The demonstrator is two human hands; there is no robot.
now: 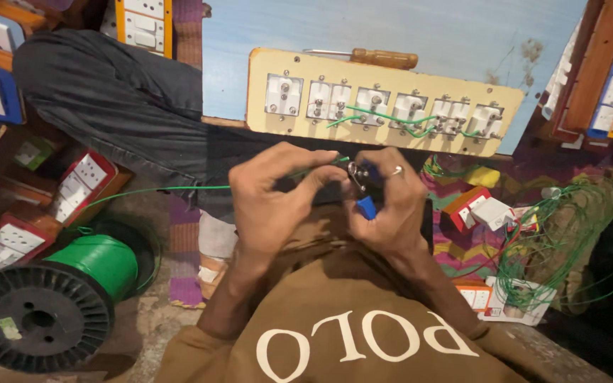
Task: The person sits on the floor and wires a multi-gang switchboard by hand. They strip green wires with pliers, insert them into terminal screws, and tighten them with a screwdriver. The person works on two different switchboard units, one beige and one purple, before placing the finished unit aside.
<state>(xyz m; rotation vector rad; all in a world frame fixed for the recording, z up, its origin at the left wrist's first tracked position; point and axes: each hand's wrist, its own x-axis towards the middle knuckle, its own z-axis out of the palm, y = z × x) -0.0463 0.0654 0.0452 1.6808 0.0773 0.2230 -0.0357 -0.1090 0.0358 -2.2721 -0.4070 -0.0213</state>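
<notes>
Grip first: the left hand (271, 195) pinches a thin green wire (172, 188) between thumb and fingertips, and the right hand (388, 202) is clenched around a small blue-handled cutter (363, 188) whose metal nose meets the wire's end just between the two hands. The wire runs leftward from the pinch toward a green wire spool (72, 291) lying on the floor, and it hangs fairly slack along that stretch.

Stripping or trimming an end this thin looks to call for a light squeeze of the tool, enough to bite the green coat and not the metal core. Holding the left pinch close to the nose, as it is now, should keep the end from bending away. A steady pull along the wire's own line, rather than sideways, seems the safer way.

Beyond the hands a cream board (384, 99) carries a row of white switch and socket backs, some already joined by short green links. A wooden-handled screwdriver (374, 57) lies along the board's far edge. Loose green wire offcuts (562, 248) are tangled on the right.
</notes>
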